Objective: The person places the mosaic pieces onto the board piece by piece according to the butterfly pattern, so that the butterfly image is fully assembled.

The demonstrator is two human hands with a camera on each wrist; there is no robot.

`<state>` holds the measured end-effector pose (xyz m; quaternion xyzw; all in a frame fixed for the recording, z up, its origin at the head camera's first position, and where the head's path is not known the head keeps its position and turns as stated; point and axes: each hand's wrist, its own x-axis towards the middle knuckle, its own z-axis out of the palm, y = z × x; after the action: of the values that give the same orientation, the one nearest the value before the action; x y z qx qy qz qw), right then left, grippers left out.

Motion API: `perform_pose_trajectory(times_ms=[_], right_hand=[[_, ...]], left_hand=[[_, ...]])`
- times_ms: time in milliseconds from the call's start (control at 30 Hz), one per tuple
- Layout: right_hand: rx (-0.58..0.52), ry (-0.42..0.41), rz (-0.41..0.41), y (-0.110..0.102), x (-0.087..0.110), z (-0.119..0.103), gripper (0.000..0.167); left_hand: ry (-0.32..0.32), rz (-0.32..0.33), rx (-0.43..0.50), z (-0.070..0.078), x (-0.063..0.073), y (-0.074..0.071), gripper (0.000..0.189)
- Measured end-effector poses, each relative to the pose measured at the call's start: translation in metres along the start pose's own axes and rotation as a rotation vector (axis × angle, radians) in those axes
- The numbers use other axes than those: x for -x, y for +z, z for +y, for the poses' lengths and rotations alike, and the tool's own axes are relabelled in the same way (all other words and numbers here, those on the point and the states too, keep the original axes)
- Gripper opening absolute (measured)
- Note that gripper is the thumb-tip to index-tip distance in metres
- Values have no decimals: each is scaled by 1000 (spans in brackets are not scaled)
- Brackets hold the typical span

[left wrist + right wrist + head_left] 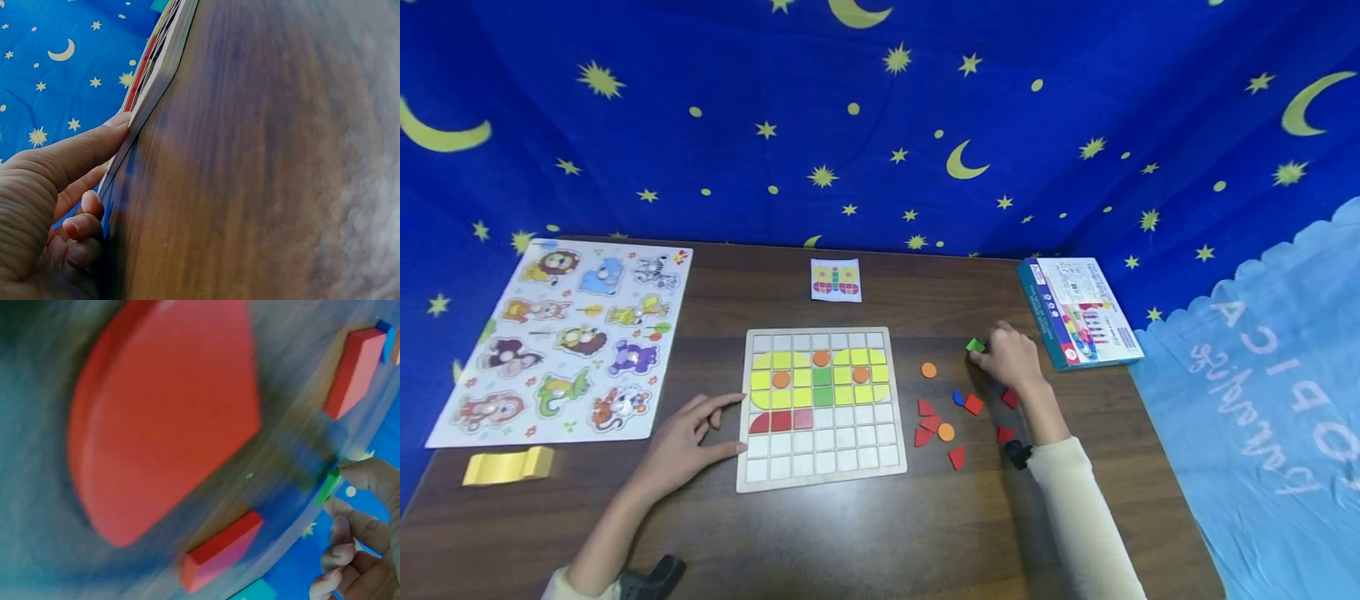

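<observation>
In the head view my left hand (681, 446) rests thumb and fingertips against the left edge of a wooden grid board (820, 482). The left wrist view shows the thumb (103, 140) touching that edge. Yellow pieces (761, 379), orange discs, green squares (823, 386) and red pieces (781, 420) fill part of the grid. Right of the board, my right hand (1011, 358) pinches a small green square piece (975, 345) between thumb and finger; the right wrist view shows this green piece (328, 486) edge-on. Red pieces (169, 419) lie close to that wrist camera.
Loose red pieces, orange discs (928, 370) and a blue piece (958, 398) lie between board and right arm. A picture card (836, 281) lies behind the board. An animal puzzle (568, 342) and yellow block (508, 466) are left; a box (1081, 312) is right.
</observation>
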<state>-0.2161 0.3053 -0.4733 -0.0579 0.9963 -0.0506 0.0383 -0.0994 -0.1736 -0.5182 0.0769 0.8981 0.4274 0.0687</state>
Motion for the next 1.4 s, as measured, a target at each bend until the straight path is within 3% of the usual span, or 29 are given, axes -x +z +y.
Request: perform_pose_trajectory(times_ms=[133, 400, 733, 1167, 1400], right_hand=[[-11, -54, 19, -4, 3, -12, 36], [-48, -187, 56, -14, 15, -56, 31], [-37, -418, 81, -4, 30, -117, 28], [-19, -681, -6, 9, 44, -181, 26], [-27, -736, -52, 18, 43, -198, 19]], left_hand=[[3, 1, -4, 0, 0, 1, 62], [7, 7, 3, -1, 0, 0, 61], [12, 12, -3, -2, 0, 1, 61], [3, 10, -20, -2, -2, 2, 61], [-1, 10, -14, -3, -2, 2, 61]])
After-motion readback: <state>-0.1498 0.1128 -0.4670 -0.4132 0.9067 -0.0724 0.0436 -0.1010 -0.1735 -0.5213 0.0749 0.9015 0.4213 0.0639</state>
